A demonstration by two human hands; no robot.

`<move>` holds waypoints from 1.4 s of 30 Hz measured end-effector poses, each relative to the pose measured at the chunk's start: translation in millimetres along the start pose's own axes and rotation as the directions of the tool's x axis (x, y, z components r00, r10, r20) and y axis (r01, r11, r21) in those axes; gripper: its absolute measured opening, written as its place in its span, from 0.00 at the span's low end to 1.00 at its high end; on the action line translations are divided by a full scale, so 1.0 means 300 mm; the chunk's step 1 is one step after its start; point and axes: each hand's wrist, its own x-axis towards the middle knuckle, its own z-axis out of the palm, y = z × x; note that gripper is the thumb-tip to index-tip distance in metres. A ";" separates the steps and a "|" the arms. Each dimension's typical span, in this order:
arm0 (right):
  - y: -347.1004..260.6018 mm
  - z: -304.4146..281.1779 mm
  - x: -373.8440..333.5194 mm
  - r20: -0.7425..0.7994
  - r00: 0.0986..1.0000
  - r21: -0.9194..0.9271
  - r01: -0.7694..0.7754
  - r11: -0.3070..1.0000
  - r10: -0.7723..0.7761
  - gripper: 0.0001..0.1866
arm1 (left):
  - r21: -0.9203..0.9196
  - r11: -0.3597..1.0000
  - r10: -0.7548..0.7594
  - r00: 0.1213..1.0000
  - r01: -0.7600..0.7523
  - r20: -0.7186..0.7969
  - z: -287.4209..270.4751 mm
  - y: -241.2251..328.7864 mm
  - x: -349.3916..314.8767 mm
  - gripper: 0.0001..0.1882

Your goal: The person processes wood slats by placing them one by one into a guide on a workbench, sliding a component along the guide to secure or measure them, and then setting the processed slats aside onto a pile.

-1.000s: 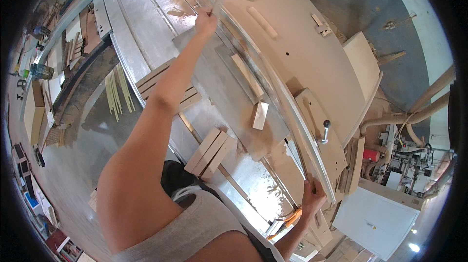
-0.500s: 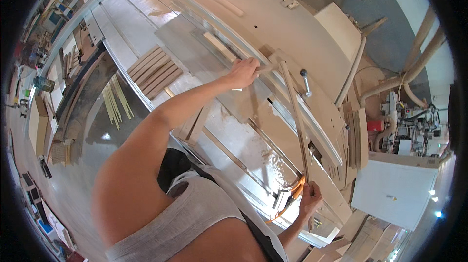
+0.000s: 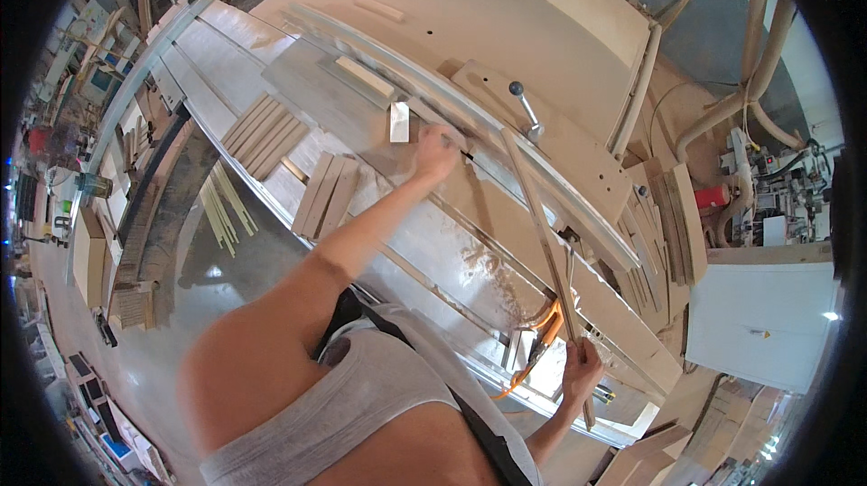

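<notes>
My right hand (image 3: 582,367) is closed round the near end of a long, thin wooden strip (image 3: 545,224). The strip slants away from me over the metal saw table (image 3: 424,260), its far end by the long fence. My left hand (image 3: 438,154) is over the table left of that far end, fingers curled and slightly blurred; what they hold, if anything, is hidden. Just left of it lies a small, brightly lit block (image 3: 399,122). A longer pale wood piece (image 3: 365,77) rests beyond. Beside my right hand is an orange-handled tool (image 3: 547,334).
Slats lie side by side in one group (image 3: 265,136) and another (image 3: 325,197) along the table's left edge. A crank lever (image 3: 526,111) stands up beyond the fence. More offcuts (image 3: 379,9) lie on the far board. A white cabinet (image 3: 754,323) stands at the right.
My left hand has drawn back from the strip's far end, and the lit block beside it now shows fully. My right hand keeps its grip on the strip. The view has shifted slightly.
</notes>
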 end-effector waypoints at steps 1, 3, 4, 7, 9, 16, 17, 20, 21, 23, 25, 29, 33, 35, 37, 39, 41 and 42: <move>0.020 0.000 0.007 0.022 1.000 0.020 0.012 1.000 -0.013 0.11 | -0.082 0.996 -0.038 0.999 0.038 -0.005 0.033 0.006 0.004 0.20; 0.039 -0.008 0.037 0.037 0.999 -0.054 0.030 0.998 -0.028 0.13 | -0.248 0.962 -0.124 0.992 0.114 -0.022 0.076 0.019 0.046 0.20; 0.041 -0.014 0.052 0.039 0.998 -0.079 0.060 0.995 -0.057 0.13 | -0.283 0.942 -0.187 0.982 0.179 -0.003 0.084 0.027 0.058 0.20; 0.060 -0.024 0.096 0.060 0.994 -0.125 0.095 0.988 -0.088 0.11 | -0.309 0.893 -0.308 0.945 0.327 0.109 0.061 0.129 0.094 0.19; 0.041 -0.036 0.131 0.080 0.990 -0.170 0.130 0.977 -0.118 0.11 | -0.225 0.896 -0.337 0.916 0.383 0.216 0.029 0.152 0.125 0.21; 0.078 -0.024 0.286 0.054 0.959 -0.155 0.284 0.946 -0.279 0.14 | -0.553 0.785 -0.264 0.958 0.279 0.108 0.017 0.059 0.248 0.28; 0.060 -0.013 0.316 0.064 0.951 -0.156 0.309 0.938 -0.303 0.14 | -0.518 0.813 -0.241 0.964 0.265 0.116 0.033 -0.033 0.310 0.30; -0.030 0.014 0.364 0.135 0.966 -0.195 0.242 0.950 -0.219 0.15 | -0.493 0.818 -0.233 0.954 0.296 0.186 0.049 -0.092 0.343 0.34; -0.058 0.023 0.382 0.159 0.967 -0.223 0.230 0.947 -0.198 0.15 | -0.500 0.806 -0.242 0.948 0.316 0.208 0.041 -0.087 0.342 0.35; -0.084 0.056 0.414 0.178 0.956 -0.258 0.276 0.926 -0.235 0.15 | -0.499 0.817 -0.201 0.954 0.290 0.225 0.008 -0.038 0.310 0.37; -0.141 0.078 0.431 0.165 0.946 -0.269 0.314 0.911 -0.277 0.15 | -0.444 0.845 -0.214 0.949 0.298 0.231 -0.045 0.043 0.246 0.38; -0.242 0.130 0.485 0.172 0.913 -0.249 0.402 0.881 -0.369 0.15 | -0.366 0.876 -0.228 0.938 0.314 0.260 -0.125 0.053 0.111 0.38; -0.358 0.196 0.529 0.163 0.899 -0.264 0.437 0.860 -0.407 0.14 | -0.393 0.844 -0.250 0.916 0.365 0.314 -0.288 0.061 0.077 0.36; -0.417 0.233 0.558 0.173 0.889 -0.274 0.456 0.847 -0.423 0.14 | -0.444 0.799 -0.269 0.902 0.405 0.338 -0.387 0.049 0.104 0.35; -0.495 0.257 0.577 0.214 0.888 -0.285 0.455 0.843 -0.407 0.15 | -0.456 0.839 -0.245 0.954 0.297 0.171 -0.443 -0.016 0.152 0.32; -0.563 0.282 0.602 0.237 0.871 -0.274 0.484 0.831 -0.430 0.16 | -0.457 0.860 -0.226 0.973 0.226 0.054 -0.500 -0.092 0.220 0.31; -0.622 0.313 0.633 0.243 0.838 -0.227 0.539 0.811 -0.488 0.16 | -0.454 0.871 -0.217 0.976 0.188 -0.013 -0.578 -0.144 0.288 0.30; -0.659 0.334 0.637 0.246 0.833 -0.230 0.546 0.805 -0.495 0.16 | -0.500 0.838 -0.264 0.964 0.218 -0.023 -0.631 -0.126 0.296 0.30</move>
